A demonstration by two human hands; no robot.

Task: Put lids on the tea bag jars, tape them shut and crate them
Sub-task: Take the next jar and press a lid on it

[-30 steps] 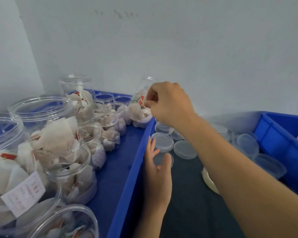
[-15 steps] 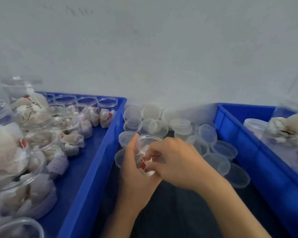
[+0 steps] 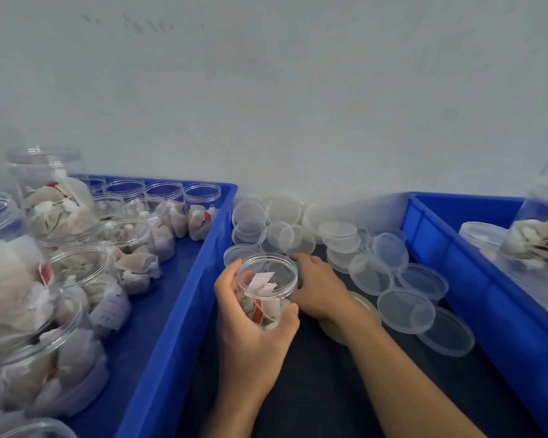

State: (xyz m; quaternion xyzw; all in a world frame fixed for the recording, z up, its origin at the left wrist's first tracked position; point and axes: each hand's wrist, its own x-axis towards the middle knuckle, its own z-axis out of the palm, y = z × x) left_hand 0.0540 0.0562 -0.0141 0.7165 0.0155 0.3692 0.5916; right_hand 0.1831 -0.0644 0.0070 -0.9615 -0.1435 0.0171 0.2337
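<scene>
Jar (image 3: 267, 290) sits upright, mouth open, gripped by left hand (image 3: 250, 330) mid-frame; right hand (image 3: 318, 287), fingers curled, nearer the lids (image 3: 389, 273) just right.

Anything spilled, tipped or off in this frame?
Nothing spilled. One oddity: a white tea bag tag pokes up to the mouth of the open jar in the left hand, so it may catch under a lid. Loose lids lie in an overlapping scatter.
</scene>
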